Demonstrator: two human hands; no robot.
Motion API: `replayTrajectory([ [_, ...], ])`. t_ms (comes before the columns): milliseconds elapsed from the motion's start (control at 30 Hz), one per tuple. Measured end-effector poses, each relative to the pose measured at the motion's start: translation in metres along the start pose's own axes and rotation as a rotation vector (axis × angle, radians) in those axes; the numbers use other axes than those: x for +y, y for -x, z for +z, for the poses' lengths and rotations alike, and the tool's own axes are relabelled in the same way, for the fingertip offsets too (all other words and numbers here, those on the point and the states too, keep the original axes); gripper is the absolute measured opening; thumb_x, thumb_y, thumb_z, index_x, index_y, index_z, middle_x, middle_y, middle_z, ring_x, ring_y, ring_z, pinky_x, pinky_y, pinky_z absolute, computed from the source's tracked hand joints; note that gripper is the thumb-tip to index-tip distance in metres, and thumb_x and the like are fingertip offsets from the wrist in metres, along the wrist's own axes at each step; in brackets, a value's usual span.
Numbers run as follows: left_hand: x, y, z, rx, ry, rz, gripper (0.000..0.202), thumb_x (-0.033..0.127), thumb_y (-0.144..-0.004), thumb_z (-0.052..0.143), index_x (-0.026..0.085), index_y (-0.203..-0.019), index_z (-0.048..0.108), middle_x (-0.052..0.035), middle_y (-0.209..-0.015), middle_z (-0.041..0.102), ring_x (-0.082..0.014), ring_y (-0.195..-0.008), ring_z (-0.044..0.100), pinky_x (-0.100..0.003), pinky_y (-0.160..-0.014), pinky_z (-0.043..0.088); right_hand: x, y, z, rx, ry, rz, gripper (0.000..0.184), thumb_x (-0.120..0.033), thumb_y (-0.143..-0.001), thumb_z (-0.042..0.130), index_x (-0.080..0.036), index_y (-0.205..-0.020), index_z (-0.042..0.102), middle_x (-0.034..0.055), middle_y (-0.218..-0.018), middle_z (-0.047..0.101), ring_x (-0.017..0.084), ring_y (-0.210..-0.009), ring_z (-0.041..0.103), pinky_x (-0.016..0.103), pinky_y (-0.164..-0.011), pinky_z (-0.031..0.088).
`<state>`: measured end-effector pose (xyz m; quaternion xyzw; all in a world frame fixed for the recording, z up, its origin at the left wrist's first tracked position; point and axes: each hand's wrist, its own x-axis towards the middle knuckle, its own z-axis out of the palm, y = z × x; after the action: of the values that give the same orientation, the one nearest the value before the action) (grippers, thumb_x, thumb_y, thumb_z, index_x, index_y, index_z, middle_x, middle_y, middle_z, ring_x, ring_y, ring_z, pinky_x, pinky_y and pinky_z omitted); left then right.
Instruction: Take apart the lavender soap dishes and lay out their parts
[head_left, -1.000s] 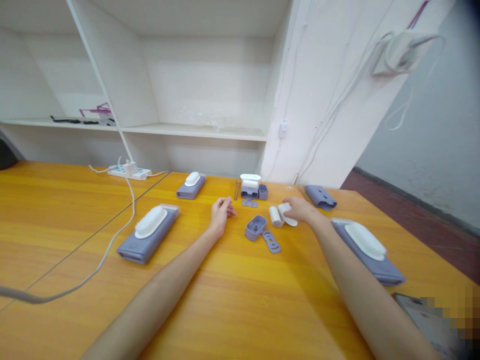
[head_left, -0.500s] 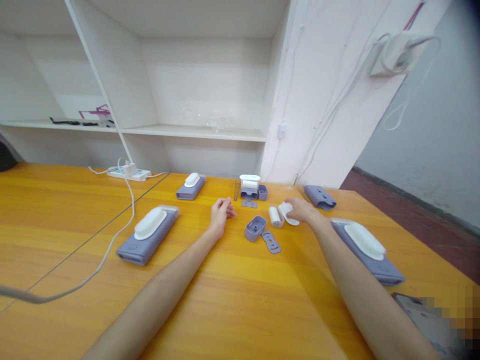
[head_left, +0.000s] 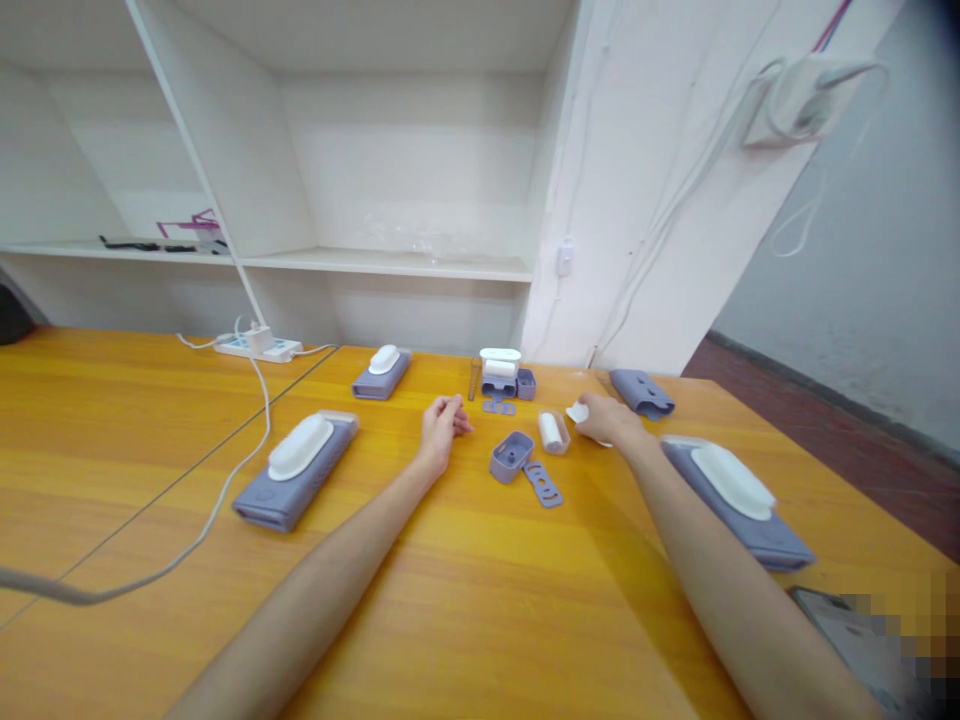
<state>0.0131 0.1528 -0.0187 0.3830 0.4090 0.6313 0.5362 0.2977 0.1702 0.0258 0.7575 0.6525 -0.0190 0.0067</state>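
Two white shelf bays (head_left: pixel 390 262) back a glossy orange wooden table (head_left: pixel 112 420), where a white cable (head_left: pixel 225 490) trails from a power strip (head_left: pixel 259 346). A smooth grey-purple case (head_left: pixel 292 485) topped by a white oval pad lies left. The left hand (head_left: pixel 441 428) rests loosely curled, holding nothing. Right of it sit a small purple cup (head_left: pixel 510 456) and a white roller (head_left: pixel 551 432). Just beside the roller, the right hand (head_left: pixel 609 420) pinches a thin white cap (head_left: pixel 578 411), near a second case (head_left: pixel 739 495).
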Motion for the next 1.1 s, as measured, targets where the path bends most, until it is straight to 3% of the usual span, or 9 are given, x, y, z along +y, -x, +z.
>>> replayTrajectory([
  [367,0.0,0.0,-0.001,0.001,-0.002,0.006,0.036,0.049,-0.067,0.066,0.018,-0.073,0.05,0.0034,-0.057,0.055,-0.0101,-0.044,0.056,-0.022,-0.048,0.042,0.01,-0.01,-0.014,0.007,0.042,0.021,0.051,-0.033,-0.072,0.057,-0.022,-0.122,0.053,0.0138,-0.112,0.063,0.03,-0.099,0.062,0.037,-0.075,0.047],
  [567,0.001,0.001,0.0,-0.002,-0.001,0.007,0.035,0.048,-0.067,0.066,0.017,-0.073,0.05,0.0032,-0.057,0.055,-0.01,-0.044,0.056,-0.022,-0.048,0.042,0.044,-0.027,-0.036,0.072,0.084,0.037,0.054,-0.024,-0.071,0.058,-0.019,-0.124,0.051,0.0147,-0.111,0.063,0.029,-0.101,0.06,0.036,-0.076,0.047],
  [667,0.0,0.0,-0.001,-0.005,-0.009,0.011,0.037,0.05,-0.066,0.066,0.017,-0.074,0.05,0.0031,-0.057,0.056,-0.0102,-0.044,0.056,-0.022,-0.048,0.042,0.063,-0.038,-0.042,0.095,0.081,0.104,0.055,-0.027,-0.069,0.061,-0.017,-0.122,0.052,0.0159,-0.105,0.064,0.03,-0.095,0.062,0.036,-0.072,0.048],
  [1100,-0.001,-0.001,-0.001,0.003,0.004,0.009,0.034,0.047,-0.068,0.066,0.017,-0.074,0.051,0.0034,-0.057,0.055,-0.0099,-0.044,0.056,-0.023,-0.048,0.043,0.109,-0.071,-0.026,0.118,0.019,0.236,0.048,-0.028,-0.074,0.055,-0.009,-0.119,0.053,0.0244,-0.111,0.06,0.03,-0.097,0.06,0.033,-0.068,0.043],
])
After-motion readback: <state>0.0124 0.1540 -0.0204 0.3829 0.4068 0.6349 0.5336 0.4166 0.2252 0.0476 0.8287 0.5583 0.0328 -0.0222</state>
